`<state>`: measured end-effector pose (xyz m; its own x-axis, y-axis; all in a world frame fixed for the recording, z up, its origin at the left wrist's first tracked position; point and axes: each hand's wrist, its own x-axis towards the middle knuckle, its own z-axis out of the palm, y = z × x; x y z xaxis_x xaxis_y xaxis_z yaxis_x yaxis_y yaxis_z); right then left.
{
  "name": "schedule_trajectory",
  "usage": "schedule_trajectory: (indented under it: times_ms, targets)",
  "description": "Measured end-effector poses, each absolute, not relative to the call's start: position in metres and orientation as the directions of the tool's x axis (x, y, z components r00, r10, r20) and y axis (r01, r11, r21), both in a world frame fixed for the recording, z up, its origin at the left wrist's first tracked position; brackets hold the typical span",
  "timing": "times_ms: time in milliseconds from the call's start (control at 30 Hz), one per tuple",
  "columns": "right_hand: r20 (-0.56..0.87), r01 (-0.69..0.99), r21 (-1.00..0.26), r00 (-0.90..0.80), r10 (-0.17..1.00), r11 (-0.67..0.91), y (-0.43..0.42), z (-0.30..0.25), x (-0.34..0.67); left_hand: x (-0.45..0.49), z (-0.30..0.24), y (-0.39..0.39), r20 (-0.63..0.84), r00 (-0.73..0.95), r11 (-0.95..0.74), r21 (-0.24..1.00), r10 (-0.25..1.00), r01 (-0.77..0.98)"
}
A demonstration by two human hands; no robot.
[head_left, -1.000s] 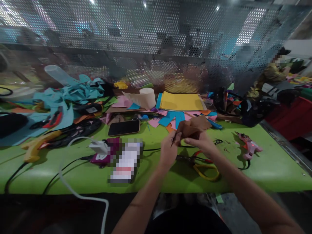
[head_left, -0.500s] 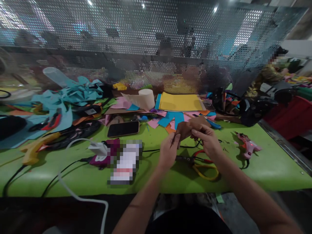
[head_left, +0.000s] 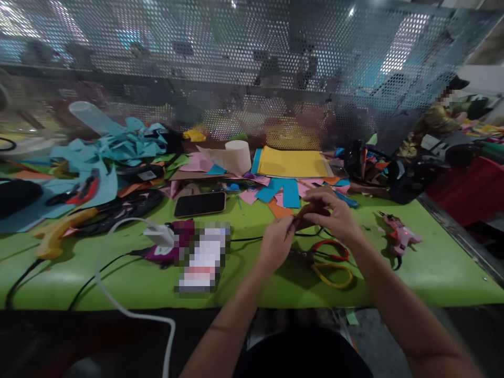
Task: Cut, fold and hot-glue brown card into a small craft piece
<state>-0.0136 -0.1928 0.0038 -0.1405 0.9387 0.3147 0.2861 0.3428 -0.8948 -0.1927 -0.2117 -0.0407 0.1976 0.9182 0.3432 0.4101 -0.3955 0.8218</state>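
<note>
A brown piece of paper or thin sheet (head_left: 305, 217) is held between my two hands above the green table; its material is hard to make out. My left hand (head_left: 276, 239) pinches its near left end. Fingers of my right hand (head_left: 334, 214) close over its right side and hide much of it. Just below the hands lie scissors (head_left: 333, 273) with one red and one yellow handle loop, their blades partly in shadow. A pink glue gun (head_left: 401, 236) with a small red light rests to the right of my right hand.
Blue paper strips (head_left: 290, 193) and a yellow sheet stack (head_left: 291, 163) lie behind the hands, near a white roll (head_left: 238, 156). Leftward are a dark phone (head_left: 200, 203), a lit phone (head_left: 205, 260), a purple power strip (head_left: 161, 252) and a yellow glue gun (head_left: 59, 236). Perforated metal (head_left: 220, 58) stands behind.
The brown piece, earlier spread wider and raised, is now bunched or folded lower between my hands. My left hand shifted slightly right and turned; my right fingers moved over the piece.
</note>
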Motion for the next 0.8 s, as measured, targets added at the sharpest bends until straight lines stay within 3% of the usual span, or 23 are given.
schedule_trajectory:
  times_ms: [133,400,600,667,800]
  targets:
    - [0.171,0.218,-0.953,-0.184,0.968,0.209,-0.195,0.003,-0.015,-0.191,-0.040,-0.211,0.369,0.240,-0.438,0.795,0.898,0.419]
    - [0.185,0.262,-0.941,-0.139,0.973,0.216,-0.196,0.000,-0.016,-0.188,-0.043,-0.209,0.285,0.241,-0.353,0.882,0.928,0.312]
    - [0.439,0.425,-0.835,0.133,0.889,0.349,-0.191,0.005,0.006,-0.198,-0.041,-0.206,0.243,0.040,-0.246,0.946,0.969,0.210]
    - [0.445,0.513,-0.774,0.027,0.895,0.370,-0.202,0.004,0.016,-0.203,-0.038,-0.204,0.194,-0.024,-0.189,0.973,0.981,0.135]
    - [0.177,0.699,-0.570,-0.409,0.895,0.432,-0.238,-0.006,0.029,-0.204,-0.036,-0.201,0.121,-0.024,-0.122,0.991,0.992,-0.062]
